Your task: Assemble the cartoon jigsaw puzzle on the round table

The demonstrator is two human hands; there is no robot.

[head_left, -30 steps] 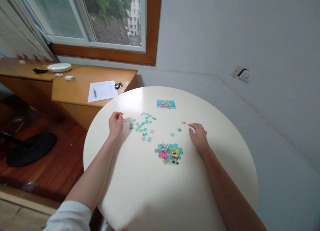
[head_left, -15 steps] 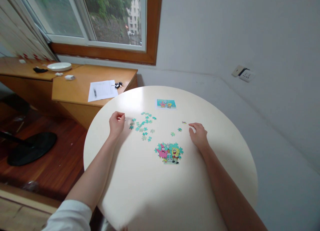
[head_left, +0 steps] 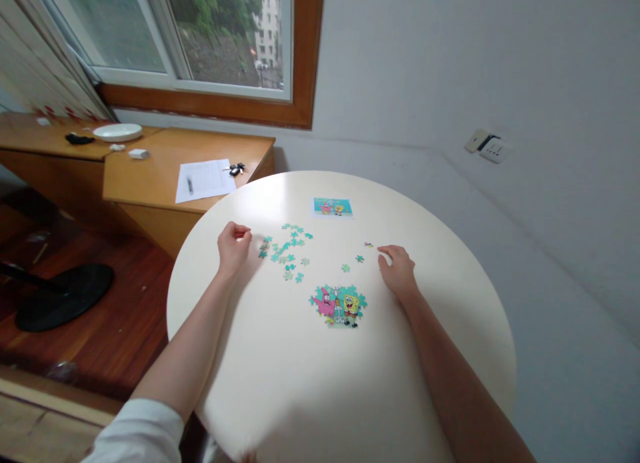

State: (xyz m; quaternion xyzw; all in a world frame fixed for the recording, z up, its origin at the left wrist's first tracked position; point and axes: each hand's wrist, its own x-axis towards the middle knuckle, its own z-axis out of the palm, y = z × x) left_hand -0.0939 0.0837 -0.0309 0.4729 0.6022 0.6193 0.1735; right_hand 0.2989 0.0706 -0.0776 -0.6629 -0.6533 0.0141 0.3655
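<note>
A round cream table (head_left: 450,356) carries a partly joined cartoon puzzle (head_left: 339,305) near its middle. Loose teal puzzle pieces (head_left: 286,248) lie scattered behind it, and a small reference picture (head_left: 332,207) lies farther back. My left hand (head_left: 233,245) rests on the table left of the loose pieces, its fingers curled into a pinch on a small puzzle piece that is mostly hidden. On the right, my right hand (head_left: 397,269) lies flat and empty, fingers loosely stretched out. Its fingertip is close to a tiny lone piece (head_left: 369,245).
A wooden desk (head_left: 150,183) stands to the left under the window, with a sheet of paper and pen (head_left: 203,180), keys (head_left: 236,169) and a white plate (head_left: 117,132). A black round base (head_left: 63,296) sits on the wooden floor. A wall socket (head_left: 487,147) is at right.
My left hand's fingers have curled in, drawing the small piece that showed at their tips into the hand. The right hand has stayed put.
</note>
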